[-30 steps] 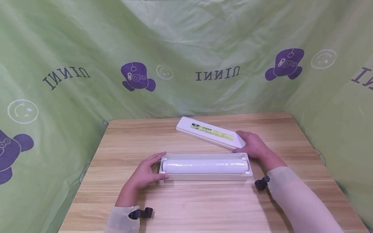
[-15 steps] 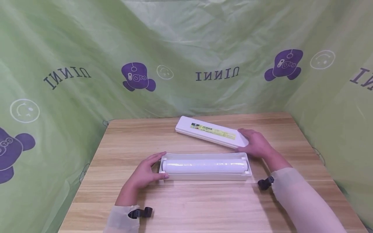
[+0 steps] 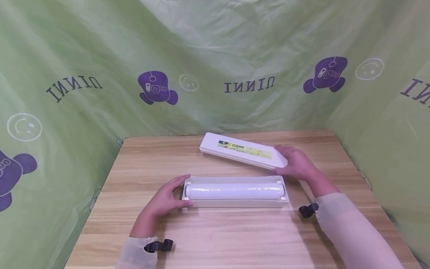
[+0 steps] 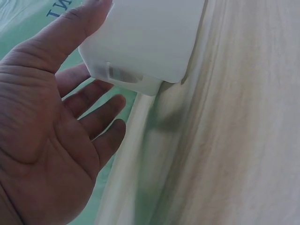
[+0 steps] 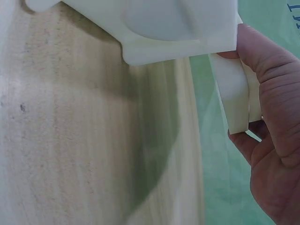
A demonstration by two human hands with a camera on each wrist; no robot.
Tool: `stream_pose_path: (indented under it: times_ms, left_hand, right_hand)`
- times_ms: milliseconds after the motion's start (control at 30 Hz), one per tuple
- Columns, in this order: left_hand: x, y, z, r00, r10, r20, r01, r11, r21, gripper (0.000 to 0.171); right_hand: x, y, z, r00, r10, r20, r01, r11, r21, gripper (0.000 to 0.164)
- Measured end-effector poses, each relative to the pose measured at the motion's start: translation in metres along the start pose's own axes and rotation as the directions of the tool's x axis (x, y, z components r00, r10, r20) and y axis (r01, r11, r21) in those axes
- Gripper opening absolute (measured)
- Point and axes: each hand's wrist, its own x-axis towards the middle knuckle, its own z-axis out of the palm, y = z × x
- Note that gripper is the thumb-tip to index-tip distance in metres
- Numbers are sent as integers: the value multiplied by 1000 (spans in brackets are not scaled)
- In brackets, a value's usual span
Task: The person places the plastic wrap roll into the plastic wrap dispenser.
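In the head view, a long white cling film box [image 3: 235, 204] sits on the table with its top off, and a white plastic-wrapped roll [image 3: 235, 191] lies lengthwise in it. My left hand [image 3: 165, 200] holds the box's left end, thumb on the front wall and index finger behind; in the left wrist view the other fingers hang loosely below the box end [image 4: 140, 42]. Behind the box, slanted, is its white lid [image 3: 243, 150] with a yellow-green label. My right hand [image 3: 296, 163] grips the lid's right end between thumb and fingers. The right wrist view shows the lid's edge [image 5: 232, 93] in that grip.
The wooden table [image 3: 215, 239] ends at a green curtain [image 3: 201, 45] with purple figures, which stands behind it and along both sides. Black wrist cameras [image 3: 308, 210] sit at both cuffs.
My right hand has shifted slightly right and away, and the lid has turned a little with its right end moving rightward. My left hand and the box stay nearly in place.
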Motion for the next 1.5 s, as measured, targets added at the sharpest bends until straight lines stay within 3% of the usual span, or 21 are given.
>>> stream_pose_path:
  times_ms: [167,333,667,833,1067,1500]
  left_hand:
    - [0,0,-3,1000,-4,18,4,1000,15,97]
    - [1,1,-9,999,47,18,-48,997,56,90]
    - [19,8,-26,987,124,-101,-112,986,120,82]
    - [30,13,-35,982,119,-146,-96,983,154,80]
    - [41,18,-44,977,140,-161,-107,974,197,84]
    - [55,26,-43,981,110,-162,-70,970,235,98]
  right_hand:
    - [-3,-1,-4,1000,-19,-19,19,1000,-15,99]
    - [-7,-4,-6,998,-46,-35,46,999,-15,97]
    - [-14,-11,-12,997,-61,-43,61,998,-18,96]
    - [-16,-14,-14,997,-70,-37,70,998,4,96]
    - [-18,-18,-15,995,-99,-22,100,994,33,97]
    - [-21,-27,-16,987,-161,9,160,986,46,95]
